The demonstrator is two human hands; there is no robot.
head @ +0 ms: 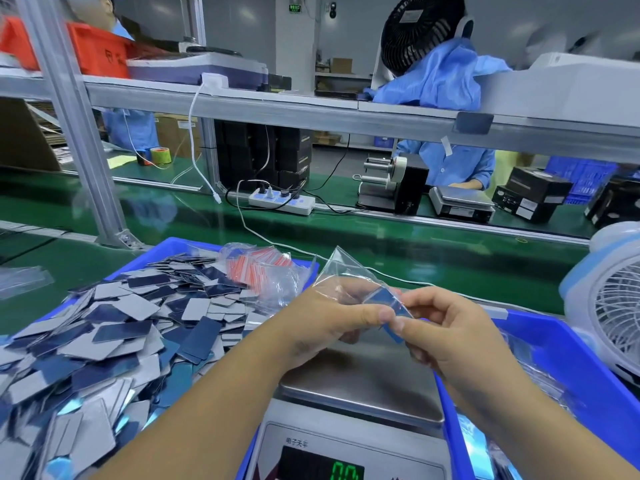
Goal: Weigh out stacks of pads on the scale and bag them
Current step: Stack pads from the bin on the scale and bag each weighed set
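A worker's left hand and right hand meet above the steel pan of a digital scale, each pinching between thumb and fingers a small clear plastic bag that holds a stack of blue pads; the bag's upper corner points up and away from the hands. The scale's green display shows zeros at the bottom edge of the view. To the left, a blue tray is heaped with loose grey and dark blue pads, with a pile of empty red-striped bags at its far side. Another blue tray sits to the right of the scale, beside a small white fan, on a green table.
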